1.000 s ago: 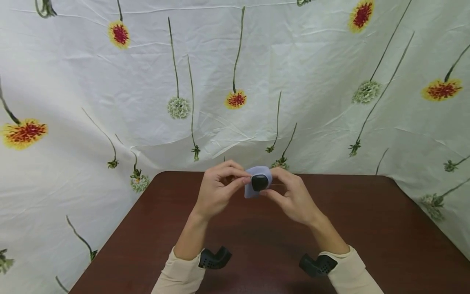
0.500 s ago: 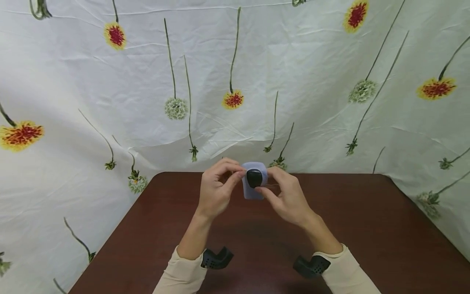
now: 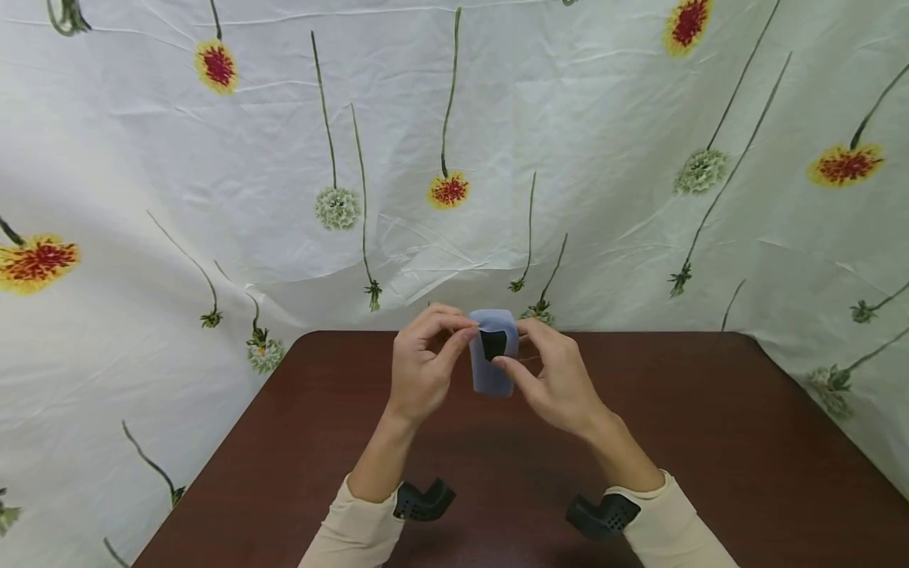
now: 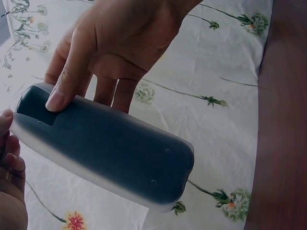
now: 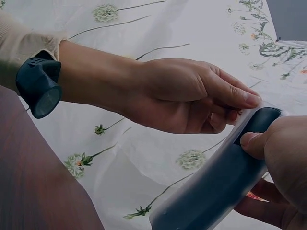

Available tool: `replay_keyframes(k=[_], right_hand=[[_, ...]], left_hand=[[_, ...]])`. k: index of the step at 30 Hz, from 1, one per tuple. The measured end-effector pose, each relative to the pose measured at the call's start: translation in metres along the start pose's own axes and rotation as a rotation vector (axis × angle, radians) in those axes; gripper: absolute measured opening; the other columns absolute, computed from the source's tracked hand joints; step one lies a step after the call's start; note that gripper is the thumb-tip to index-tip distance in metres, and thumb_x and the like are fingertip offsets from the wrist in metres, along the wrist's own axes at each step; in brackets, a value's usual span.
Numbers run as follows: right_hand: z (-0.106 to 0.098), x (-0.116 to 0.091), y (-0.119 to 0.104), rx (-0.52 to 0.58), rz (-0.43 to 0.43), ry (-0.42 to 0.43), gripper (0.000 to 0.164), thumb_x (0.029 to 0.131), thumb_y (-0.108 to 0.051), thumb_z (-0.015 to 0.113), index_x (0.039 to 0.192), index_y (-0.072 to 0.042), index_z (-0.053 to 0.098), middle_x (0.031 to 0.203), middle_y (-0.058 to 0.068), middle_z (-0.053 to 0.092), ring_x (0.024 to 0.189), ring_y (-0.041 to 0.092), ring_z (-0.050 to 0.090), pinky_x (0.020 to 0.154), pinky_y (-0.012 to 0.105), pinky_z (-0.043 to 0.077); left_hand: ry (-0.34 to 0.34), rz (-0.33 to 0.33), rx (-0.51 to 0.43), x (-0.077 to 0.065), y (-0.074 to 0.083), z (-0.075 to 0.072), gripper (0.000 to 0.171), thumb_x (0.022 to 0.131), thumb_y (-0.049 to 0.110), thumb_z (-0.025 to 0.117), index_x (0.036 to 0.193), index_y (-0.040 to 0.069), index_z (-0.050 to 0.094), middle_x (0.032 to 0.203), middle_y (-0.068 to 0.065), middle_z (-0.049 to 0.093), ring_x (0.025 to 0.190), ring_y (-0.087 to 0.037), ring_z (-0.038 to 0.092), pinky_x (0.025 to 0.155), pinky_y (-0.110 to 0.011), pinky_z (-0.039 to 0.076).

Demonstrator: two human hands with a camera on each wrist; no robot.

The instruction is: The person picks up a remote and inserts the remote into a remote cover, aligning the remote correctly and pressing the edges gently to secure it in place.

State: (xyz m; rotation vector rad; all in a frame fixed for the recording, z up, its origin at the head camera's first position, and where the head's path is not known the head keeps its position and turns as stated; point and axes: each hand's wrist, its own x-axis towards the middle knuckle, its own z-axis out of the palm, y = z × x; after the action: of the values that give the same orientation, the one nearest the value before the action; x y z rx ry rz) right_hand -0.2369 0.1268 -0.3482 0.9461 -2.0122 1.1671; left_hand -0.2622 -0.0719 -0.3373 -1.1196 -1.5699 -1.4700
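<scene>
Above the table, both hands hold a long dark device that looks like a remote control (image 4: 110,139), inside a translucent, bluish soft cover (image 3: 491,380). One end of the remote shows bare and glossy through an opening in the cover. My left hand (image 3: 422,363) pinches the cover's edge beside that opening with thumb and fingertips. My right hand (image 3: 557,375) grips the remote from the other side, its thumb pressing on the bare dark part and its fingers behind. In the right wrist view the left thumb and index finger meet at the cover's corner.
A dark reddish-brown table (image 3: 497,489) lies under the hands. Behind it hangs a white cloth (image 3: 398,142) printed with flowers. Black wrist cameras (image 3: 424,500) sit on both cream sleeves.
The remote has tilted, so more of its length shows below the hands. Its bare dark patch looks smaller and squarer, with the cover's edge now lying over its top. Both hands keep their grip.
</scene>
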Motion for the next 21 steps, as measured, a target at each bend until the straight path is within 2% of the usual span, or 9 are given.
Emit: replay_keyframes(k=[8,13,16,21], right_hand=[[-0.0016,0.0,-0.0004,0.059,0.037,-0.023,0.038,0.089,0.001,0.081,0.124,0.001,0.066,0.104,0.008,0.069,0.093,0.025,0.07,0.07,0.032,0.061],[-0.0033,0.0009,-0.0009,0.099,0.054,-0.054,0.038,0.089,0.001,0.081,0.123,0.0,0.066,0.106,0.007,0.071,0.095,0.023,0.07,0.072,0.034,0.061],[-0.0057,0.0018,-0.001,0.145,0.082,-0.081,0.037,0.089,0.001,0.08,0.123,-0.001,0.066,0.106,0.006,0.071,0.094,0.021,0.071,0.074,0.035,0.061],[-0.0099,0.0016,-0.0016,0.206,0.133,-0.087,0.037,0.089,0.002,0.08,0.123,-0.002,0.067,0.107,0.006,0.072,0.09,0.02,0.074,0.074,0.038,0.061]], left_hand=[[0.002,0.021,0.017,-0.0005,-0.0013,0.0006,0.019,0.101,0.016,0.071,0.097,-0.002,0.075,0.091,-0.012,0.065,0.068,-0.017,0.055,0.057,-0.023,0.045],[0.014,0.053,0.02,-0.0012,-0.0006,0.0022,0.006,0.096,0.003,0.074,0.097,-0.002,0.075,0.09,-0.012,0.064,0.065,-0.016,0.052,0.053,-0.023,0.042],[0.025,0.062,0.02,-0.0017,-0.001,0.0031,0.003,0.094,-0.001,0.074,0.097,-0.002,0.076,0.09,-0.012,0.064,0.063,-0.015,0.051,0.051,-0.022,0.042],[0.044,0.027,0.0,-0.0031,-0.0035,0.0054,0.015,0.098,0.012,0.075,0.097,-0.003,0.077,0.09,-0.013,0.064,0.066,-0.016,0.053,0.05,-0.022,0.043]])
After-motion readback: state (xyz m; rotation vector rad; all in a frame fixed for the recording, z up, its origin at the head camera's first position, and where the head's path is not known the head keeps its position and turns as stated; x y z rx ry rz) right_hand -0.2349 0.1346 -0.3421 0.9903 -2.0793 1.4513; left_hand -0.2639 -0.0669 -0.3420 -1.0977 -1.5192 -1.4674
